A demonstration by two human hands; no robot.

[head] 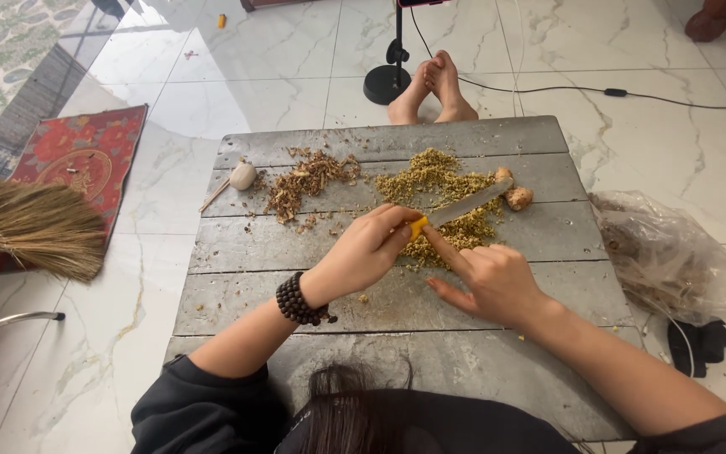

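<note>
My left hand [363,252] grips the yellow handle of a knife [464,204] whose long blade lies across a heap of finely chopped yellowish bits [430,181] on the grey wooden board [313,290]. A dark bead bracelet [300,301] circles that wrist. My right hand [489,277] rests beside the handle, its forefinger stretched out to touch the knife near the handle. A knobbly piece of ginger root [514,195] lies at the blade's far tip. A pile of brown peelings [304,181] sits to the left of the heap.
A small pale bulb with a stalk [241,176] lies at the board's far left. A crumpled clear plastic bag [674,261] sits on the tiled floor at right. A straw broom [27,223] and red mat [86,155] are at left. Another person's bare feet [430,88] and a black stand [388,80] are beyond the board.
</note>
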